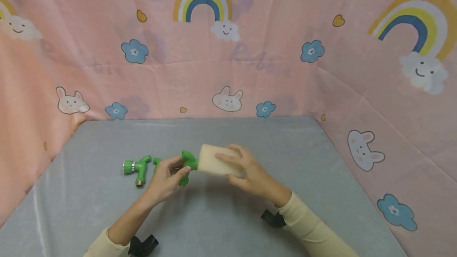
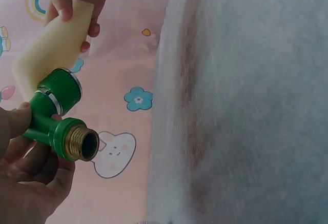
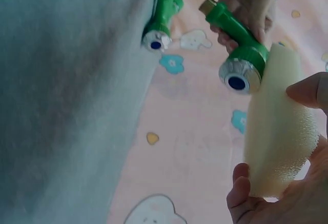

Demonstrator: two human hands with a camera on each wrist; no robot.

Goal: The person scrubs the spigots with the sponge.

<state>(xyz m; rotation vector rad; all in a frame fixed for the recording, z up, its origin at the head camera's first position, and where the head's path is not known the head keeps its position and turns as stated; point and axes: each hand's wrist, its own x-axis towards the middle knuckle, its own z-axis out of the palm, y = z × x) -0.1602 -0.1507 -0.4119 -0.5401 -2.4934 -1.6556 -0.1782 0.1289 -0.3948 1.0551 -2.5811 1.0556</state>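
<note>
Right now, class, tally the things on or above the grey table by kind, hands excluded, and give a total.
Green taps: 2 (held tap, lying tap)
Sponges: 1 (sponge)
Total: 3

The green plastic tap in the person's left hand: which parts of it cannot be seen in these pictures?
- Head view: left hand covers most of the green plastic tap.
- Left wrist view: cream foam sponge hides the knob's face.
- Right wrist view: fingers hide the tap's middle.
</note>
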